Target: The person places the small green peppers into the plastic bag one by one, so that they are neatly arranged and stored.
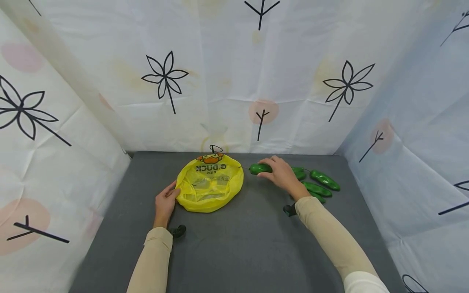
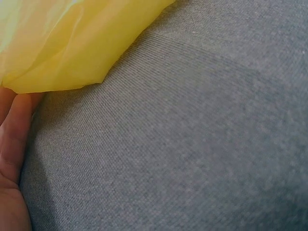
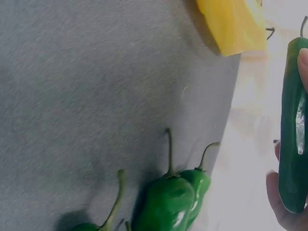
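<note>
- Bag, in the head view: yellow, thin, printed with a duck and lettering, it sits toward the far edge of the grey table, a little left of the middle, spread roughly round.
- Your left hand pinches the bag's left rim, thumb and fingers together on the film.
- Your right hand is clamped on a pepper, green and shiny, thumb on the near side, fingers on the far side. Its stem points at the bag's right edge; I cannot tell whether the two touch.
- The other peppers lie bunched on the table to the right of that hand, partly hidden by it.
- Behind, you have a pale cloth with black flower outlines; your sleeves are beige.
- In the left wrist view, your fingers reach up under the bag's edge at the left, and bare table fills the rest.
- In the right wrist view, your pepper shows at the right edge, cut off by the frame, your fingers around it. The bag's corner is at the top, well apart from the other peppers at the bottom, whose stems stick up.
</note>
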Demonstrator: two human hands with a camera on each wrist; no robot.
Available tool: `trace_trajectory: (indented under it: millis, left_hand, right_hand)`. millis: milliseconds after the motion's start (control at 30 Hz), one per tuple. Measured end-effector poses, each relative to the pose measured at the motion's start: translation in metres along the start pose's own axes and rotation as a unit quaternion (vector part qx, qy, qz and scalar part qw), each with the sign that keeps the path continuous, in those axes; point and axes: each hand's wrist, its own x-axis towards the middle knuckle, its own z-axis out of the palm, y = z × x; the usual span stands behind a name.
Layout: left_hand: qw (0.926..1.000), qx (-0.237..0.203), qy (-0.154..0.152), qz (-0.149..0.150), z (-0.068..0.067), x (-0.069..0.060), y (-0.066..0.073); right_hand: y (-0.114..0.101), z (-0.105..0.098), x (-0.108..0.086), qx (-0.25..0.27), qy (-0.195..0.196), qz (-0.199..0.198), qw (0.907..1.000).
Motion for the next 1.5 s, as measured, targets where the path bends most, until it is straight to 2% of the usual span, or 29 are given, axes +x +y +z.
trace_trajectory:
  millis: [200,567,933,1267,1500]
  left_hand:
    - [1.0000,0.002,0.000,0.002,-0.001,-0.001,0.000]
    - [0.9999,-0.006,-0.010,0.012,0.000,-0.001,-0.001]
    - [0.9998,-0.007,-0.019,0.007,-0.002,-0.002,0.000]
    - [0.9997,-0.009,-0.025,0.002,-0.002,0.001,-0.002]
    - [0.9994,-0.013,-0.031,-0.001,-0.001,0.000,-0.002]
  right_hand:
    - [-0.008,-0.003,0.008,0.040,-0.018,0.011,0.9990]
    - [-0.020,-0.012,0.022,0.065,-0.024,-0.008,0.9976]
    - [-0.031,-0.018,0.034,0.114,-0.087,0.038,0.9889]
    - [-0.040,-0.016,0.047,0.125,-0.106,0.022,0.9862]
    - [-0.050,-0.013,0.055,0.122,-0.136,0.030,0.9827]
